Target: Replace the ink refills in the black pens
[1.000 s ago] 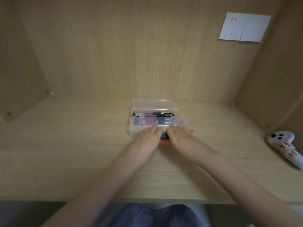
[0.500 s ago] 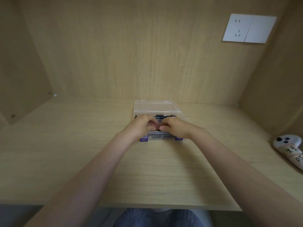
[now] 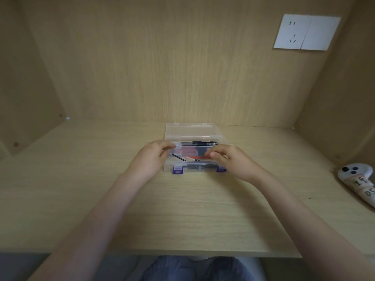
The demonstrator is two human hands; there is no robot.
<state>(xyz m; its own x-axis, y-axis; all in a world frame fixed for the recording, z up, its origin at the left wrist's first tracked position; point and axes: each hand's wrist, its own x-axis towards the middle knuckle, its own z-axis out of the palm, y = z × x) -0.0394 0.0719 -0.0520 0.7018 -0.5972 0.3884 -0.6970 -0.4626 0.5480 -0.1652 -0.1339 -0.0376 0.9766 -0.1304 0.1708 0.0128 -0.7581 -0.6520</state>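
On the wooden desk [image 3: 182, 209], the left hand [image 3: 151, 159] curls its fingers at the left end of a clear box [image 3: 168, 168]. The right hand [image 3: 233, 161] curls over its right end. Whether either grips anything is unclear. Inside, along the far wall, black pens [image 3: 199, 143] lie lengthwise left to right, and I cannot tell which end is the tip. The open lid [image 3: 192, 130] lies behind.

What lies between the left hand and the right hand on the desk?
In the head view, the clear box lies between the left hand and the right hand; black pens lie inside it.
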